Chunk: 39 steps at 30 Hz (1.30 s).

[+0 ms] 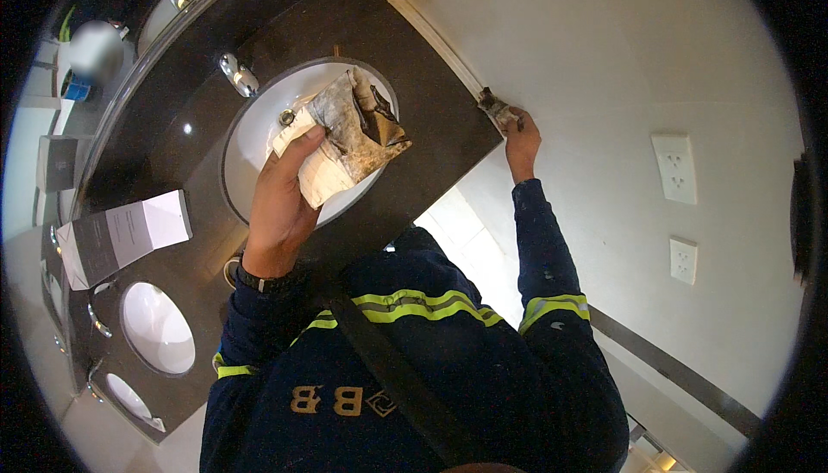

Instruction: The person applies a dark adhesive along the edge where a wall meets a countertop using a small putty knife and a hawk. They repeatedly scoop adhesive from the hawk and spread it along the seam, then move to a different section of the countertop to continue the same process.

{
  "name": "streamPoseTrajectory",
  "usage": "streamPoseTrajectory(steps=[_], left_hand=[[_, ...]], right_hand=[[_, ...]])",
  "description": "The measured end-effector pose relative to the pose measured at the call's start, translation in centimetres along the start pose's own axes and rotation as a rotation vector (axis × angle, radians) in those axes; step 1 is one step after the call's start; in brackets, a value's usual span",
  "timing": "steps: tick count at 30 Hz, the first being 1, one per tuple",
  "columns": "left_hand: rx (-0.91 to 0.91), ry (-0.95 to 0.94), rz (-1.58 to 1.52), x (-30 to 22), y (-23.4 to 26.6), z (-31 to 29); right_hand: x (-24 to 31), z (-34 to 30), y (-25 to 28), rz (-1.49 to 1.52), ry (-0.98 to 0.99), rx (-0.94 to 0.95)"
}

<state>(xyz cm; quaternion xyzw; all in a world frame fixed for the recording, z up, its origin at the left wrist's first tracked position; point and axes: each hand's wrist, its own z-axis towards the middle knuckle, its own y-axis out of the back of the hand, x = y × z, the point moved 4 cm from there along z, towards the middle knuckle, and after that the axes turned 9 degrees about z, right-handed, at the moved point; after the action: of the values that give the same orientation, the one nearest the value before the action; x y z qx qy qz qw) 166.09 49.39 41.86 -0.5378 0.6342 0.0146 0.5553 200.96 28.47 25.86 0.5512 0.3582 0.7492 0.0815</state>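
My left hand is closed on a stained, cream-coloured paper packet with a torn, opened top. Dark brown smears and folds show at its opening, and it is held above the white oval basin. Out to the right, my right hand pinches a small, crumpled-looking piece with dark smears. That piece touches the corner where the dark countertop meets the pale wall. Whether it is a rag or a scrap of card cannot be made out.
A chrome tap stands behind the basin. Toward the left are a grey and white box and further basins along the counter. A mirror edges the counter's back. Two white sockets sit on the right wall.
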Motion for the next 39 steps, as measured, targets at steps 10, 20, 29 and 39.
streamPoseTrajectory(steps=[10, 20, 29, 39], left_hand=[[0.000, 0.001, 0.025, 0.0, -0.6, 0.1], [-0.036, 0.030, 0.090, 0.3, -0.4, 0.1], [-0.080, 0.035, 0.067, 0.3, -0.4, 0.3], [-0.154, 0.048, -0.003, 0.2, -0.3, -0.4]], right_hand=[[-0.8, -0.1, -1.8, 0.168, -0.089, 0.037], [-1.9, 0.1, -2.3, 0.154, -0.053, -0.005], [-0.7, -0.4, -1.7, 0.056, 0.035, -0.087], [-2.0, -1.1, -1.1, -0.106, 0.001, -0.086]])
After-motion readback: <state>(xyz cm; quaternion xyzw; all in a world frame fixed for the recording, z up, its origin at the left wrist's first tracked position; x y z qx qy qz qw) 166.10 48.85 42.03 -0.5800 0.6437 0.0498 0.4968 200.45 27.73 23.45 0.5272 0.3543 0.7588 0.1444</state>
